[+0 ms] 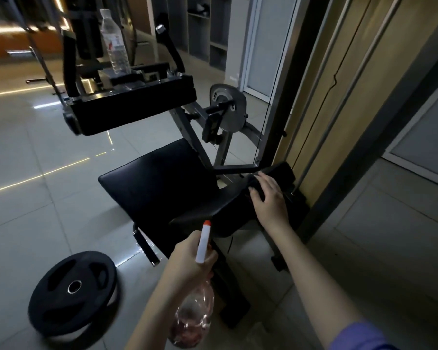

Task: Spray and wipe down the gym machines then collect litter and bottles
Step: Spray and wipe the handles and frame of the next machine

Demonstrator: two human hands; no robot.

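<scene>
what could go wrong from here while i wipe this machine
1. The water bottle stands upright on the machine behind the arm pad. A jolt from the right hand pressing the cloth could topple it.
2. The weight plate lies on the floor beside the seat, so stepping around the machine could mean a trip.
</scene>
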